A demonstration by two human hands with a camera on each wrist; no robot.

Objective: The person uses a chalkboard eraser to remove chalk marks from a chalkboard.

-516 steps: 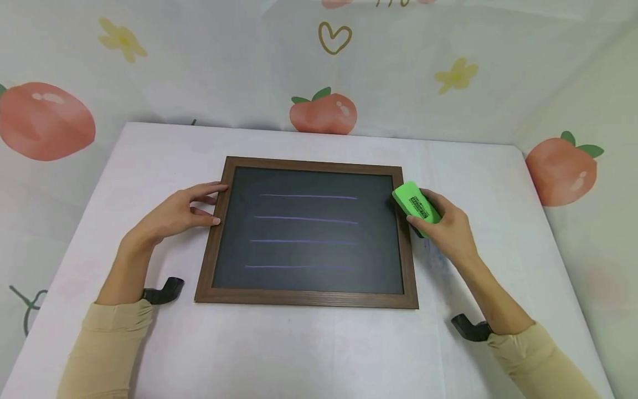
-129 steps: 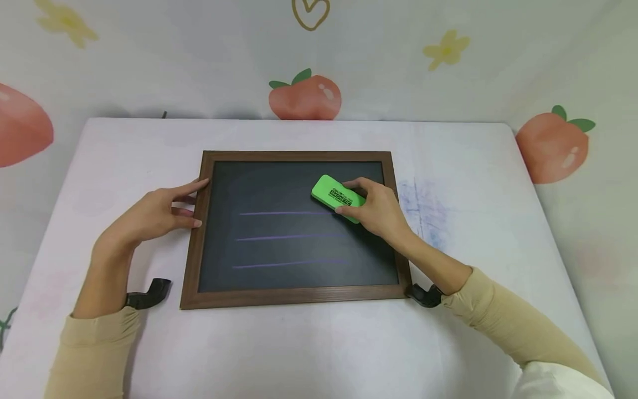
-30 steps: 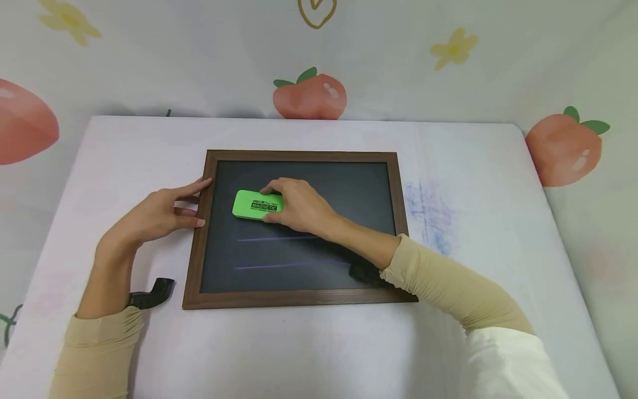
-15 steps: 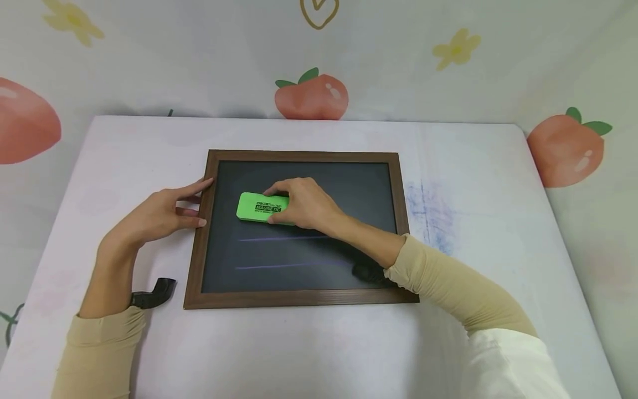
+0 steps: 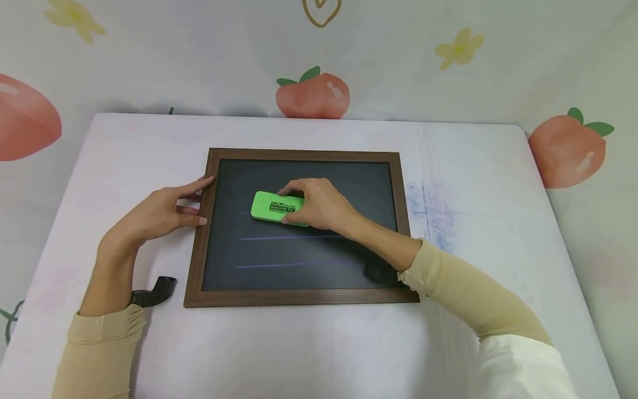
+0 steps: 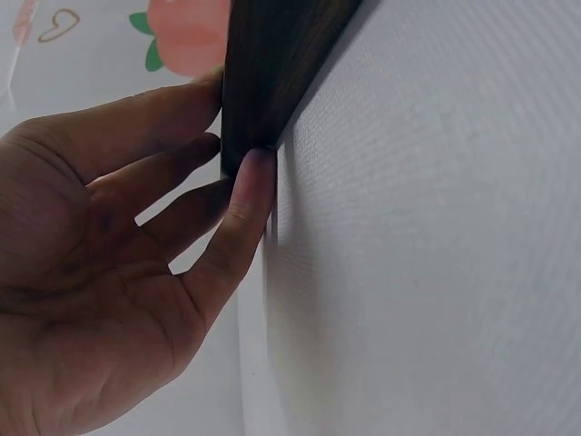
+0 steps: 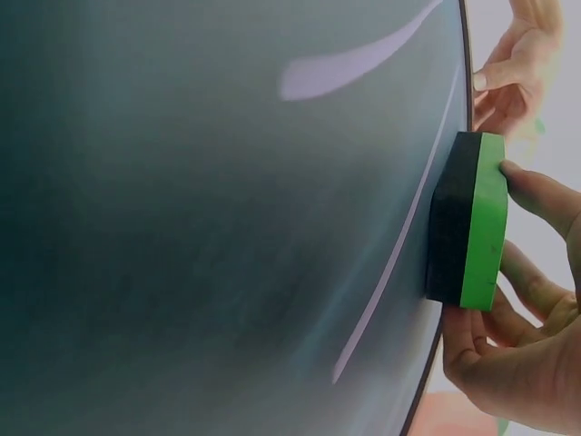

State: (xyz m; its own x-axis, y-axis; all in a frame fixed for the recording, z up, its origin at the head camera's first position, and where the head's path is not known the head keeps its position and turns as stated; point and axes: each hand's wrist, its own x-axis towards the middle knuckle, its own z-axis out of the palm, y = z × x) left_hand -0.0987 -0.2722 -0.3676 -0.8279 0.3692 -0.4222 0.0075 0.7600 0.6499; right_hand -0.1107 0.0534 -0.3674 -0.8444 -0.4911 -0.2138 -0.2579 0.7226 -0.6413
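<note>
A small blackboard in a brown wooden frame lies on the table. Two purple lines run across it below a green whiteboard eraser. My right hand grips this eraser by its right part, thumb on the near side and fingers on the far side. In the right wrist view, the dark felt of the eraser faces the board. My left hand touches the left side of the frame with fairly straight fingers. The left wrist view has its fingertips and thumb against the frame's outer edge.
The white table has blue smudges right of the board. A peach-printed backdrop stands behind it. A black wrist camera sits on my left wrist.
Over the last second my right hand slides the eraser rightward across the board. Of the four lines in the oldest frame, the top two are wiped off, except a faint trace. My left hand stays put.
</note>
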